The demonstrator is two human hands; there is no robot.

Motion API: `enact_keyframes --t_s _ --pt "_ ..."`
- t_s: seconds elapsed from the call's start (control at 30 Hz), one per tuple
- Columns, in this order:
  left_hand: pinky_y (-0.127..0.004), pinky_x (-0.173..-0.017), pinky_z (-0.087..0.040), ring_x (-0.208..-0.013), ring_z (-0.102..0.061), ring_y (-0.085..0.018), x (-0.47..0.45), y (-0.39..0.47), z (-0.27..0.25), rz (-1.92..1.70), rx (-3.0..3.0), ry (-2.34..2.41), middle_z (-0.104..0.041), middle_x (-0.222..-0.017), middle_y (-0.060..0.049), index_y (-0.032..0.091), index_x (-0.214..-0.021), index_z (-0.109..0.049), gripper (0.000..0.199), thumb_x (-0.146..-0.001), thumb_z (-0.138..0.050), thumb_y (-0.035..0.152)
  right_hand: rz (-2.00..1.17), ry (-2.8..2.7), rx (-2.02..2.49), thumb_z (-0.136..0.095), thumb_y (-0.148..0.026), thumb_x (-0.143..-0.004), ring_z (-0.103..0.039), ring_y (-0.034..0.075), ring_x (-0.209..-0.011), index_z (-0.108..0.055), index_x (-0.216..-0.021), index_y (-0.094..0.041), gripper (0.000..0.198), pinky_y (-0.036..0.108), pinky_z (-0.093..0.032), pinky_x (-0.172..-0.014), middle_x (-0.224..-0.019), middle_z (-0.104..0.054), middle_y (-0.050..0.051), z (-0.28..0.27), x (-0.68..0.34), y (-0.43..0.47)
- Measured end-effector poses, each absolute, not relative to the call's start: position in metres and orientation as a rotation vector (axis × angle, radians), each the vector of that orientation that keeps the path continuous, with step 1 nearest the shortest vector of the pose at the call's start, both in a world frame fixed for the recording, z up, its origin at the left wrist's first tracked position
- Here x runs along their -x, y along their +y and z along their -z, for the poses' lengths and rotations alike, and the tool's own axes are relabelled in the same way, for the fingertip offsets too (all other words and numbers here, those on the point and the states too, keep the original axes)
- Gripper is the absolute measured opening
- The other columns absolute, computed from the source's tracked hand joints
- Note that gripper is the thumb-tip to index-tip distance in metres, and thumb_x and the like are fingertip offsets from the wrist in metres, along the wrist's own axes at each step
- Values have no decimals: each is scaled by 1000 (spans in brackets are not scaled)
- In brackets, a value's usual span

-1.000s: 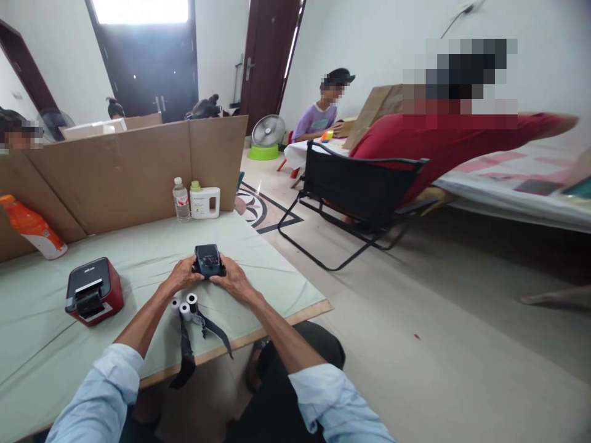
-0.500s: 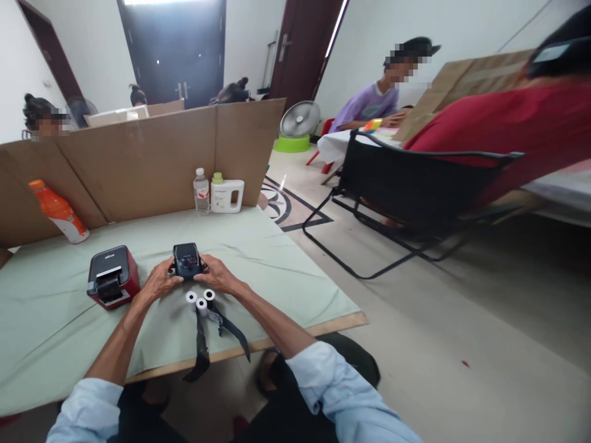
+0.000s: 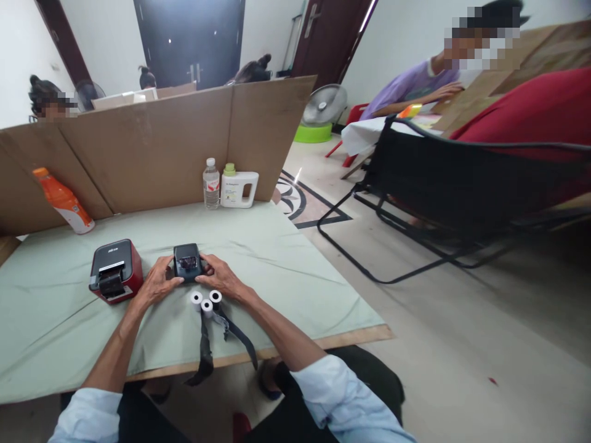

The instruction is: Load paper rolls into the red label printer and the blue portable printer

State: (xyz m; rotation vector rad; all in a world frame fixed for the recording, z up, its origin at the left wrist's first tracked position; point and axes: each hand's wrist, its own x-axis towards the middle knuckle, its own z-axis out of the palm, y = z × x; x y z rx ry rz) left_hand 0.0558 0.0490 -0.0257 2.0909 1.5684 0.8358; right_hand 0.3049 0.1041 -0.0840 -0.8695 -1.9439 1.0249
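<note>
A small black box-shaped device with a glossy window, which looks like a portable printer (image 3: 187, 263), sits at the middle of the table. My left hand (image 3: 159, 282) grips its left side, thumb at the near edge. From the right, my right hand (image 3: 221, 275) holds the opposite side the same way. Just below it stand several small white paper rolls (image 3: 207, 305), with dark strips (image 3: 206, 351) trailing from them over the table's front edge. A larger red and black printer (image 3: 115, 271) rests left of my left hand, a dark strip showing at its front slot.
Cardboard panels (image 3: 170, 147) line the back of the green-covered table (image 3: 258, 246). Against them stand an orange bottle (image 3: 64, 202), a water bottle (image 3: 211, 184) and a white jug (image 3: 237, 187). On the right are a black folding chair (image 3: 438, 191), a fan (image 3: 323, 107) and two people.
My view has shifted and tilted slightly, so the room sits differently in the picture. Both hands keep hold of the small portable printer in about the same spot.
</note>
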Motion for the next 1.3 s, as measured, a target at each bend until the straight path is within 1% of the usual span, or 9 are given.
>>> enact_keyframes --t_s 0.13,0.27,0.37,0.6,0.7,0.83,1.03,1.17,1.3 --pt "-42 -88 -61 -116 -65 -27 -56 49 26 -917 -2139 1549 -57 -142 -15 21 -141 -58 62 -83 -74 37 -989 -1923 855 -81 -32 -80 -62 21 -89 -53 -150 -23 76 41 -57 -83 -118 -63 9 86 -302 105" --pt "-41 -84 -63 -125 -62 -31 -59 56 25 -898 -2165 1619 -54 -146 -17 20 -136 -64 54 -84 -73 34 -963 -1920 838 -80 -31 -81 -62 21 -89 -52 -150 -25 75 42 -58 -85 -127 -61 12 81 -300 103" --pt "-46 -92 -62 -131 -58 -32 -63 64 21 -879 -2199 1666 -55 -146 -16 22 -133 -68 50 -84 -73 30 -937 -1920 824 -79 -29 -82 -62 21 -91 -53 -150 -25 72 43 -58 -89 -131 -60 13 76 -300 102" --pt "-48 -108 -52 -119 -65 -27 -76 78 7 -931 -2298 1626 -70 -125 -12 22 -100 -81 17 -88 -69 27 -889 -1888 790 -74 -25 -87 -62 22 -97 -57 -147 -26 63 44 -57 -96 -131 -59 12 73 -296 102" --pt "-46 -107 -52 -114 -67 -26 -79 80 -1 -899 -2285 1616 -74 -118 -11 22 -93 -81 17 -91 -66 30 -885 -1864 793 -72 -27 -89 -63 21 -97 -60 -144 -28 57 42 -58 -94 -132 -58 11 71 -295 103" --pt "-45 -106 -53 -112 -68 -26 -82 81 -8 -864 -2257 1605 -76 -114 -11 21 -96 -81 26 -97 -58 33 -865 -1856 764 -69 -26 -92 -64 21 -98 -62 -143 -25 51 41 -59 -92 -131 -60 12 67 -295 102" --pt "-46 -106 -54 -114 -67 -26 -78 75 3 -900 -2376 1539 -74 -118 -11 22 -98 -80 17 -92 -65 25 -810 -1823 707 -68 -22 -92 -64 23 -113 -62 -143 -27 51 39 -60 -95 -137 -59 11 70 -294 104" --pt "-48 -104 -56 -118 -66 -28 -74 70 13 -948 -2422 1508 -72 -122 -12 22 -105 -79 19 -89 -69 24 -751 -1823 722 -66 -20 -94 -66 23 -116 -73 -128 -27 36 38 -61 -94 -133 -63 10 76 -291 106" --pt "-46 -99 -59 -121 -65 -28 -72 66 14 -962 -2370 1525 -68 -131 -12 22 -119 -74 33 -86 -72 24 -715 -1827 734 -63 -19 -96 -67 22 -115 -79 -114 -25 25 36 -61 -92 -128 -65 10 77 -291 106"
